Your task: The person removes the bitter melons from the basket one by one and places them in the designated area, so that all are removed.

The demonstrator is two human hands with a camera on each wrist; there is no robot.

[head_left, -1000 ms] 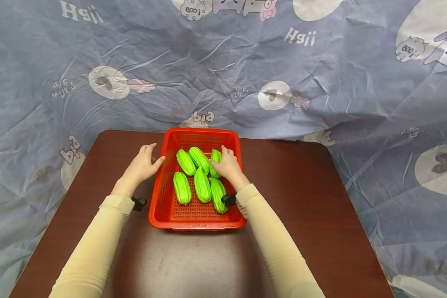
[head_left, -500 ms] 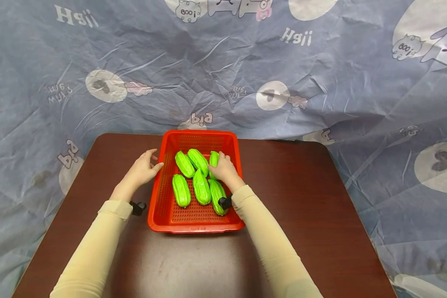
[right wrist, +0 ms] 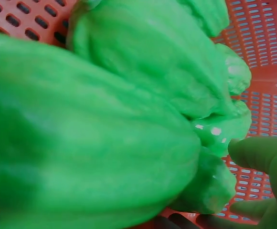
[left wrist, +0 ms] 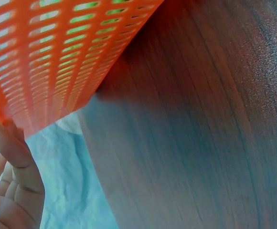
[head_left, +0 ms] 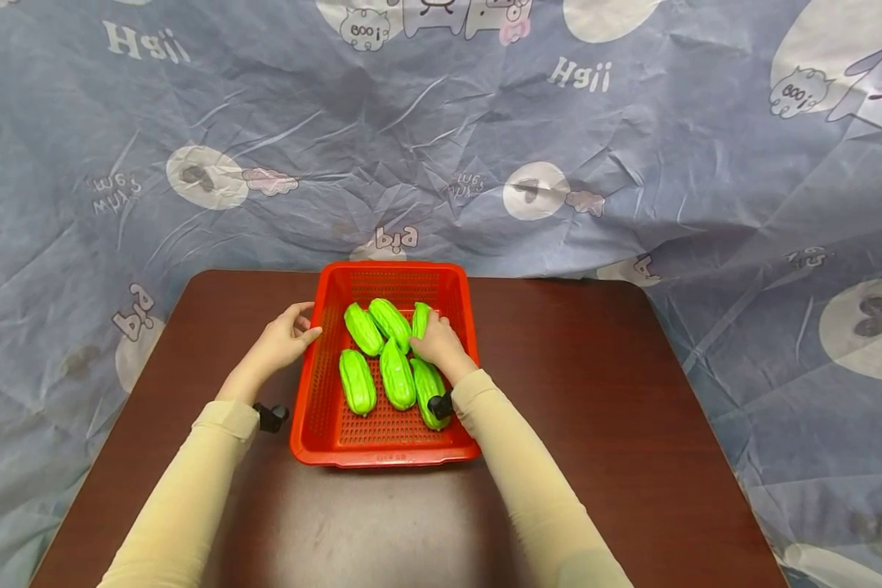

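Several bright green, ribbed gourds point(head_left: 398, 376) lie in a red perforated plastic basket point(head_left: 382, 457). My left hand point(head_left: 278, 339) is at the basket's left rim, pinching it between thumb and fingers; in the left wrist view the thumb point(left wrist: 16, 148) meets the edge beside the slotted wall point(left wrist: 57, 57). My right hand point(head_left: 444, 345) reaches into the basket and grips the far right gourd point(head_left: 420, 317), partly covering it. In the right wrist view the thumb point(right wrist: 253, 151) is at one side of this gourd point(right wrist: 207, 186), with fingers at the other. Nearer gourds point(right wrist: 90, 138) fill that view.
The basket stands on a dark brown wooden table point(head_left: 573, 392), close to its back edge. A wrinkled blue-grey cloth point(head_left: 441, 131) with cartoon prints hangs behind and beside the table. Small black cameras point(head_left: 272, 417) are strapped at both wrists.
My left hand has come in to the basket's left rim. The right hand has settled lower around the far right gourd. The head view has tilted slightly, so the table appears lower.
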